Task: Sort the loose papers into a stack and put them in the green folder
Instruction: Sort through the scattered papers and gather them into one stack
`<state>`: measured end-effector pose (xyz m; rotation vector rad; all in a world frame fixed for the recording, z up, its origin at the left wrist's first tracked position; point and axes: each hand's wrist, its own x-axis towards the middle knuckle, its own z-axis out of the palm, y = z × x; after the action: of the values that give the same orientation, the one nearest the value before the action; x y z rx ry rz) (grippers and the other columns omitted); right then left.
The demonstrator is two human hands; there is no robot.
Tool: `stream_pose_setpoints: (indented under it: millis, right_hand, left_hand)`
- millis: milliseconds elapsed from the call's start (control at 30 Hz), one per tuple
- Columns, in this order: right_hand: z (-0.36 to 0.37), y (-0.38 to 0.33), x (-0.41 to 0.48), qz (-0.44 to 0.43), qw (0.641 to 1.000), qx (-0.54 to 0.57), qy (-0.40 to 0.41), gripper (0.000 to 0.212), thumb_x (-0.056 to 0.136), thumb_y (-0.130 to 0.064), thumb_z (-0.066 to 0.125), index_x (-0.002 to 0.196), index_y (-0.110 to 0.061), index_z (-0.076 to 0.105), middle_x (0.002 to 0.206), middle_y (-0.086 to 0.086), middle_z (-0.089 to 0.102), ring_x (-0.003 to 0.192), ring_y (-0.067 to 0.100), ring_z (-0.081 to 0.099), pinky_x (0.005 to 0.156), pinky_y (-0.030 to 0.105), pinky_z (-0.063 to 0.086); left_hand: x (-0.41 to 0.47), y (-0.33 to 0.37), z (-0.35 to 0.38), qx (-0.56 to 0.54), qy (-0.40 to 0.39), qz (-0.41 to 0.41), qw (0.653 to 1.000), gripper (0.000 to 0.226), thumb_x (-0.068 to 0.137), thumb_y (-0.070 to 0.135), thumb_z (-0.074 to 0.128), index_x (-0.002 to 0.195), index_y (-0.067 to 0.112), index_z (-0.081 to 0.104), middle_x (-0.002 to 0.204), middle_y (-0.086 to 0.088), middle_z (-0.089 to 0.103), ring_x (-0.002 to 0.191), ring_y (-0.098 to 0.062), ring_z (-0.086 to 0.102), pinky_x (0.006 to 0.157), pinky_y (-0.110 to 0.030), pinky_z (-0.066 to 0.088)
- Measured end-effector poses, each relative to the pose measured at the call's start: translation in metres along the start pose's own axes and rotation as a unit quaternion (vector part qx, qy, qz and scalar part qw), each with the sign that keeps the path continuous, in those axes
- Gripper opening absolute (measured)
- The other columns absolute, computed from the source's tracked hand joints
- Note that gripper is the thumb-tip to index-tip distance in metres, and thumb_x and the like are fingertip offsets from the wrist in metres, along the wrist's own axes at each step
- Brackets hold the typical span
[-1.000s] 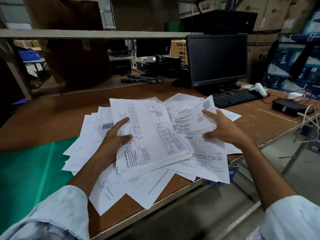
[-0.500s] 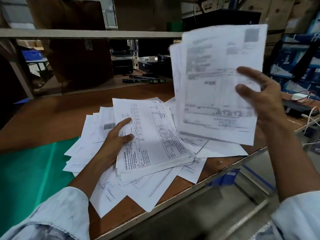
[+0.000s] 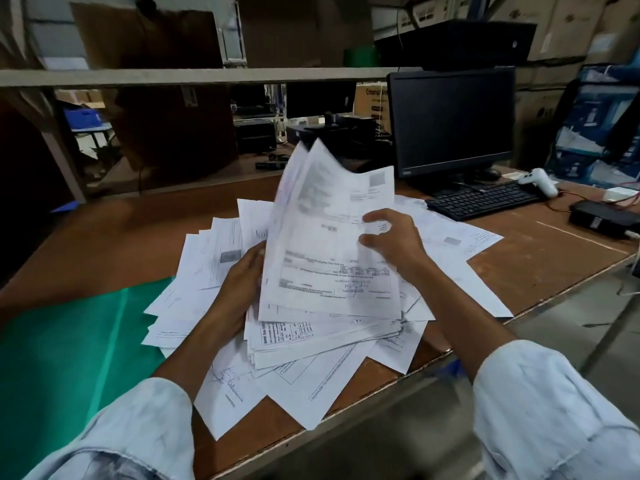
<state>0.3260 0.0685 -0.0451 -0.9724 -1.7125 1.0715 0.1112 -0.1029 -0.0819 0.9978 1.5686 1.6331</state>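
Note:
Several loose printed papers (image 3: 298, 372) lie scattered on the brown table (image 3: 540, 268). A bundle of sheets (image 3: 322, 244) stands tilted over the middle of the pile, its top edge blurred. My right hand (image 3: 391, 244) grips this bundle from the right, fingers curled over its front. My left hand (image 3: 242, 289) holds the left side of the stack beneath it; its fingertips are hidden behind the raised sheets. The green folder (image 3: 69, 358) lies open flat at the left, partly under the papers.
A black monitor (image 3: 450, 126), a black keyboard (image 3: 481, 199) and a white controller (image 3: 538, 181) sit at the back right. A black box (image 3: 602, 218) with cables lies near the right edge. A shelf (image 3: 194, 76) spans the back. The table's front edge runs close below the papers.
My right hand picked a bundle of sheets off the right of the pile, lifted it high, then brought it down and left over the stack under my left hand.

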Motion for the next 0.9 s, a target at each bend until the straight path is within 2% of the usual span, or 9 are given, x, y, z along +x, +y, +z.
stream_pose_setpoints:
  millis: [133, 200, 267, 367, 533, 600, 667, 733, 900]
  right_hand:
    - [0.019, 0.003, 0.000, -0.040, 0.993, -0.100, -0.056, 0.032, 0.080, -0.007, 0.080, 0.108, -0.017, 0.069, 0.123, -0.002, 0.064, 0.084, 0.002, 0.060, 0.053, 0.003, 0.040]
    - [0.027, 0.005, 0.000, -0.045, 0.985, -0.141, -0.084, 0.030, 0.084, -0.011, 0.078, 0.109, -0.020, 0.066, 0.126, -0.005, 0.061, 0.095, 0.010, 0.057, 0.059, 0.006, 0.038]
    - [0.031, 0.007, 0.001, -0.052, 0.976, -0.171, -0.125, 0.030, 0.088, -0.011, 0.073, 0.113, -0.023, 0.062, 0.123, -0.005, 0.059, 0.091, 0.013, 0.055, 0.059, 0.010, 0.039]
    - [0.032, 0.011, 0.006, -0.065, 0.967, -0.186, -0.163, 0.028, 0.093, -0.012, 0.066, 0.115, -0.026, 0.055, 0.122, -0.004, 0.058, 0.082, 0.012, 0.057, 0.060, 0.014, 0.042]
    - [0.030, 0.020, 0.012, -0.069, 0.965, -0.190, -0.169, 0.036, 0.094, -0.031, 0.064, 0.127, -0.031, 0.049, 0.139, -0.003, 0.040, 0.123, 0.018, 0.045, 0.094, 0.028, 0.039]
    - [0.029, 0.020, 0.010, -0.067, 0.971, -0.160, -0.166, 0.039, 0.093, -0.029, 0.066, 0.128, -0.033, 0.050, 0.143, -0.003, 0.032, 0.123, 0.014, 0.041, 0.094, 0.026, 0.035]
    - [0.028, 0.020, 0.011, -0.073, 0.984, -0.102, -0.130, 0.044, 0.087, -0.014, 0.071, 0.125, -0.031, 0.055, 0.139, 0.003, 0.038, 0.117, 0.017, 0.050, 0.081, 0.015, 0.043]
    - [0.026, 0.017, 0.010, -0.068, 0.992, -0.053, -0.087, 0.045, 0.084, -0.003, 0.073, 0.122, -0.023, 0.061, 0.128, 0.004, 0.050, 0.103, 0.014, 0.056, 0.064, 0.004, 0.043]
    - [0.019, 0.025, 0.013, -0.073, 0.988, -0.072, -0.115, 0.025, 0.091, -0.011, 0.069, 0.112, -0.024, 0.066, 0.129, -0.003, 0.063, 0.113, 0.015, 0.059, 0.083, 0.019, 0.047]
  left_hand:
    - [0.001, 0.000, 0.001, -0.084, 0.007, -0.058, 0.995, 0.048, 0.097, 0.058, 0.047, 0.125, 0.025, 0.067, 0.112, -0.005, 0.076, 0.100, -0.028, 0.074, 0.092, -0.046, 0.056]
    - [0.001, 0.000, 0.000, -0.070, -0.023, -0.040, 0.996, 0.037, 0.098, 0.041, 0.059, 0.131, 0.026, 0.062, 0.119, -0.002, 0.074, 0.104, -0.028, 0.073, 0.093, -0.049, 0.056]
    - [0.001, -0.003, -0.003, -0.028, -0.043, -0.018, 0.999, 0.048, 0.092, 0.019, 0.070, 0.138, 0.025, 0.056, 0.127, 0.001, 0.070, 0.110, -0.027, 0.071, 0.094, -0.050, 0.057]
    - [0.002, -0.005, -0.005, -0.022, -0.053, 0.000, 0.998, 0.062, 0.087, 0.007, 0.074, 0.142, 0.026, 0.051, 0.129, 0.003, 0.069, 0.115, -0.025, 0.068, 0.092, -0.045, 0.058]
    - [0.003, -0.004, -0.005, -0.055, -0.073, 0.034, 0.995, 0.072, 0.087, 0.003, 0.070, 0.145, 0.036, 0.042, 0.137, 0.006, 0.062, 0.120, -0.025, 0.064, 0.089, -0.043, 0.059]
    - [0.002, -0.003, -0.003, -0.068, -0.077, 0.066, 0.993, 0.081, 0.091, -0.003, 0.065, 0.149, 0.044, 0.032, 0.146, 0.011, 0.053, 0.124, -0.021, 0.062, 0.089, -0.042, 0.059]
    - [0.001, -0.002, -0.003, -0.083, -0.079, 0.097, 0.989, 0.093, 0.092, -0.009, 0.061, 0.149, 0.055, 0.024, 0.151, 0.016, 0.044, 0.126, -0.018, 0.060, 0.089, -0.043, 0.059]
    - [0.001, -0.002, -0.004, -0.088, -0.090, 0.098, 0.987, 0.094, 0.091, -0.010, 0.061, 0.146, 0.059, 0.029, 0.154, 0.016, 0.041, 0.127, -0.022, 0.060, 0.091, -0.047, 0.058]
    - [0.004, -0.005, -0.005, -0.063, -0.073, 0.003, 0.995, 0.054, 0.087, 0.014, 0.072, 0.135, 0.035, 0.062, 0.147, 0.010, 0.052, 0.129, -0.023, 0.058, 0.101, -0.042, 0.053]
